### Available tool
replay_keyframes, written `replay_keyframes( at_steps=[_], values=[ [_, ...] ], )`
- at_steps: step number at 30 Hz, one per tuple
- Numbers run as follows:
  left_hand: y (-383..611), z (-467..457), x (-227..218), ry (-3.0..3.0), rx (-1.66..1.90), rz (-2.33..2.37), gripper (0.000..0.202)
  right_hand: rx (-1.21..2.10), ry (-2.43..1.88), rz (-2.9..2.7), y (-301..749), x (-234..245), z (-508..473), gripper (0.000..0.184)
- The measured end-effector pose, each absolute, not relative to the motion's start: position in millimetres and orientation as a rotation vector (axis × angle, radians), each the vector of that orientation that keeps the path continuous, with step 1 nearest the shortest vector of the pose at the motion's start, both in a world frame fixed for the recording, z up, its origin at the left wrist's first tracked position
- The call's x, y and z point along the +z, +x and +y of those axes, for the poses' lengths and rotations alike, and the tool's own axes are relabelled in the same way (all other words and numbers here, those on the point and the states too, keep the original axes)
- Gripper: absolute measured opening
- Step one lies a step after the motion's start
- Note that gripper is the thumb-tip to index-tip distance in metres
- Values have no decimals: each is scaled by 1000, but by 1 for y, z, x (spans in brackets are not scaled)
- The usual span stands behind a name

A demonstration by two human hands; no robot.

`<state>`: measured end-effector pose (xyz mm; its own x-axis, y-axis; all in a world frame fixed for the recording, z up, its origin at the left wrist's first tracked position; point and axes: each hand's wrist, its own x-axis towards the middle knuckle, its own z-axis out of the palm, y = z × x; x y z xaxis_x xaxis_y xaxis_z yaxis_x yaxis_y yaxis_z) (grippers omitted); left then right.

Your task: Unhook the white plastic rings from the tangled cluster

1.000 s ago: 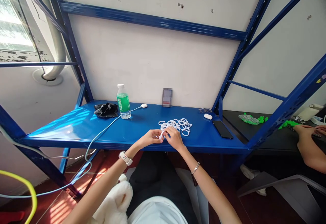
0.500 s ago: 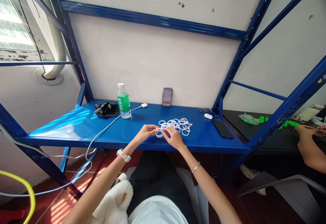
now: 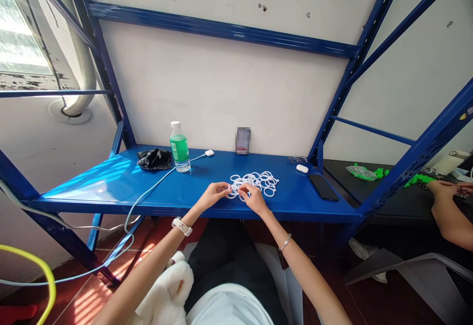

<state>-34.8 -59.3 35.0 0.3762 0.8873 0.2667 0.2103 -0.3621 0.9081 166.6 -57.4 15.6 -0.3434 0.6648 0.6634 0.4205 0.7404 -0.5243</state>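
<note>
A loose heap of thin white rings [image 3: 255,181] lies near the front edge of the blue table [image 3: 111,187]. In front of its left part my left hand [image 3: 214,195] is closed, thumb and fingertips pinching a small white ring-like piece. My right hand [image 3: 253,199], just to the right, is also closed in a pinch, with white at its fingertips against the heap. Its fingers partly cover what they grip, and the piece is too small to make out in detail. Both hands are low over the table, a short gap apart.
On the table stand a bottle [image 3: 180,148], a crumpled black bag [image 3: 154,159], a blurred phone-like object [image 3: 243,141], a white earbud case [image 3: 302,168], glasses [image 3: 297,159] and a black phone [image 3: 323,187]. A cable [image 3: 148,190] crosses it. At right, another person's hands [image 3: 443,189] work near green pieces.
My hands have drawn slightly apart, the right one shifting a little to the right. The heap of rings looks unchanged.
</note>
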Motion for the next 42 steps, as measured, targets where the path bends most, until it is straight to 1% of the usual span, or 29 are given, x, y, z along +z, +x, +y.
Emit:
replay_keyframes(
  at_steps=[5,12,16,20,23,30,36,42],
  values=[
    [-36,-59,35,1802,1072,966,48,322,-823,-2047,167,16,-58,19],
    [-36,-63,38,1999,1055,1015,47,380,-806,-2074,166,17,-59,18],
    [-34,-64,38,2071,1023,1002,46,421,-827,-2047,167,18,-58,21],
    [-33,-64,36,2075,998,1001,48,361,-808,-2096,167,18,-58,26],
    [-32,-64,33,2067,996,998,49,324,-782,-2139,167,19,-58,23],
    [-28,-65,32,2090,1056,1068,47,390,-803,-2058,167,18,-57,17],
    [-26,-67,29,2247,1068,1063,57,392,-831,-1947,167,20,-59,19],
    [-24,-65,21,2350,1052,1145,49,369,-820,-1951,166,23,-61,21]
  ],
)
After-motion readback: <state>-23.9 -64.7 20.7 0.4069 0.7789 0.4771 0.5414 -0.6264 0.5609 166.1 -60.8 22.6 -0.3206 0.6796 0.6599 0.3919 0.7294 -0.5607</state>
